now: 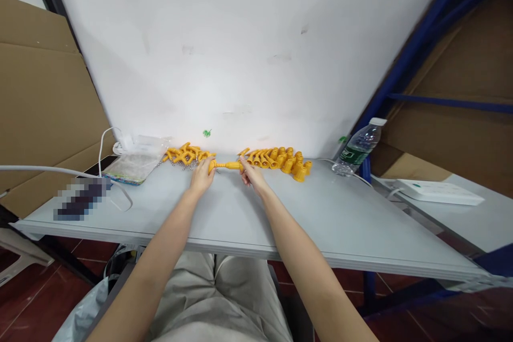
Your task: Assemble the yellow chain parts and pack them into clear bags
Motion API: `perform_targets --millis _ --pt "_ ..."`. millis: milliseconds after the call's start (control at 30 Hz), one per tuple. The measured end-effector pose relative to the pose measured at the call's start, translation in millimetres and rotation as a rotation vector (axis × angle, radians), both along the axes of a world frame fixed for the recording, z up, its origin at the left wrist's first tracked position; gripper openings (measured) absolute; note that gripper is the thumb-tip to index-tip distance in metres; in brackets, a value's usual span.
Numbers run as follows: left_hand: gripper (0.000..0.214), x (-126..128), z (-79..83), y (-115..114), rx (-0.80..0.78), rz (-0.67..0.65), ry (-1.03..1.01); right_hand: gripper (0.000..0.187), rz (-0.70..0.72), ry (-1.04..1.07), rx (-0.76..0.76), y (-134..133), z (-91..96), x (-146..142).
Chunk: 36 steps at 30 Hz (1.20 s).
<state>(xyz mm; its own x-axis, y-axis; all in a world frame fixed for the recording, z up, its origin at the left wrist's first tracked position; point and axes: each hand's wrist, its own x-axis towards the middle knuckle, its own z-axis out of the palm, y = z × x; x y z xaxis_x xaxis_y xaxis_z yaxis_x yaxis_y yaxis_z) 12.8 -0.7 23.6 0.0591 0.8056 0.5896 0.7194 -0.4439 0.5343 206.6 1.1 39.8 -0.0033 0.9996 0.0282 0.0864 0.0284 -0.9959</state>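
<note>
Surroundings of a pale grey rectangular tabletop: right, a clear plastic bottle with white cap and green label; beyond it, on an adjoining surface, a flat white plastic power strip; left, a transparent plastic bag, a looping white cable and brown folded cardboard; behind, an upright white panel; far right, a blue metal frame; below, dark red floor tiles

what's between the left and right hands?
In the head view, a yellow plastic piece spans the gap from left hand to right hand, its slim stretch nearer the left, its thicker section nearer the right.
</note>
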Motion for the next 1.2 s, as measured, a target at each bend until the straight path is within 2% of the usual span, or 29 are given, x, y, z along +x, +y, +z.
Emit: perform_targets --millis 133,300,400,533,867,1200 --pt "0.034 1 0.0 0 0.01 -0.008 -0.007 0.059 -0.04 -0.005 -0.049 -3 1.8 -1" --pt "0.033 2 -0.9 1 0.0 0.01 -0.018 0.06 0.097 -0.004 -0.164 -4 8.5 10" --pt "0.033 2 -1.4 1 -0.005 0.017 -0.031 0.046 0.184 0.013 -0.143 -2 9.8 19" --pt "0.034 1 -1.7 2 -0.044 0.013 -0.049 0.049 0.252 0.014 -0.088 -2 8.1 27" --pt "0.035 1 2.2 -1 -0.113 -0.022 -0.104 0.021 0.184 0.053 -0.08 0 8.7 20" --pt "0.031 1 1.7 -1 -0.084 -0.024 -0.109 0.029 0.138 0.091 -0.045 -1 9.4 14"
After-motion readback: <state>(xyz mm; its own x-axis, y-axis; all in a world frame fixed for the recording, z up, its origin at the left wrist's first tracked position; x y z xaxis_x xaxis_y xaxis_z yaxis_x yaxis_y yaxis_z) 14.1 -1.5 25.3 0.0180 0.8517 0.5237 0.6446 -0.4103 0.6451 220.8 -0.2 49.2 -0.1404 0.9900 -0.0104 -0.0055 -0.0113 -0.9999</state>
